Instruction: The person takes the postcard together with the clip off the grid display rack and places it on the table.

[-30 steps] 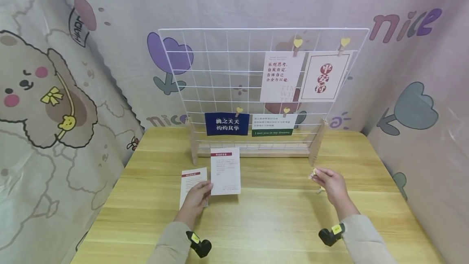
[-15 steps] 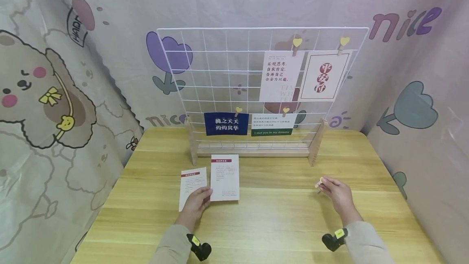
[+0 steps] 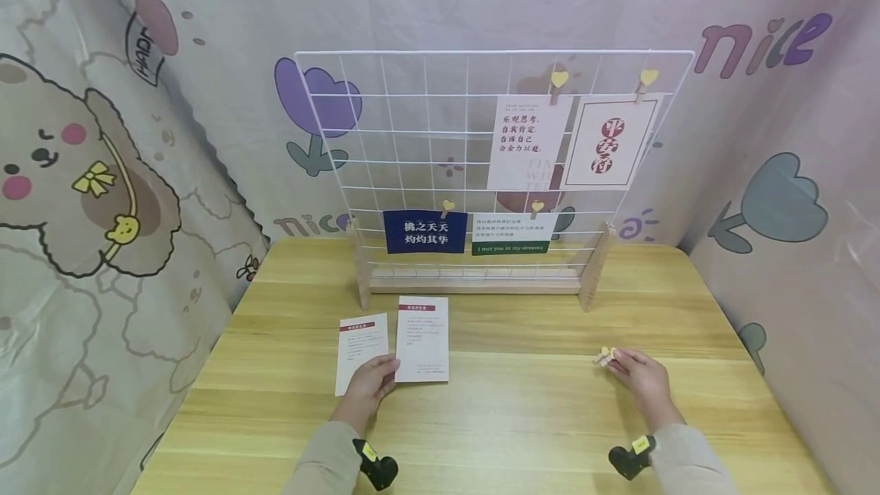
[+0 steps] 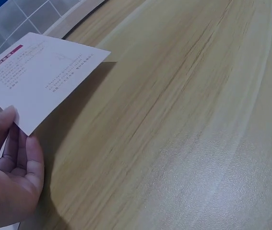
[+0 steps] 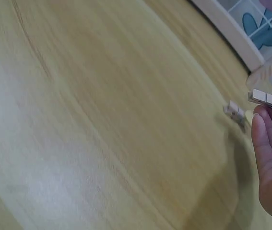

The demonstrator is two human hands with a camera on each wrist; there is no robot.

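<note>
My left hand pinches the lower left corner of a white card with a red title strip, seen tilted above the table in the left wrist view. A similar white card lies on the table, partly covered by that hand. At the right, my right hand pinches a small wooden clothespin with a yellow heart between thumb and fingers. Just beyond it, a second heart clothespin lies on the table.
A white wire grid in a wooden stand rises at the back. Yellow heart clothespins hold several cards on it: a lettered card, a red-seal card, a blue card and a green-and-white card. Printed curtains surround the wooden table.
The card in my left hand has come lower and nearer to me. My right hand, holding the clothespin, has moved toward me and slightly right.
</note>
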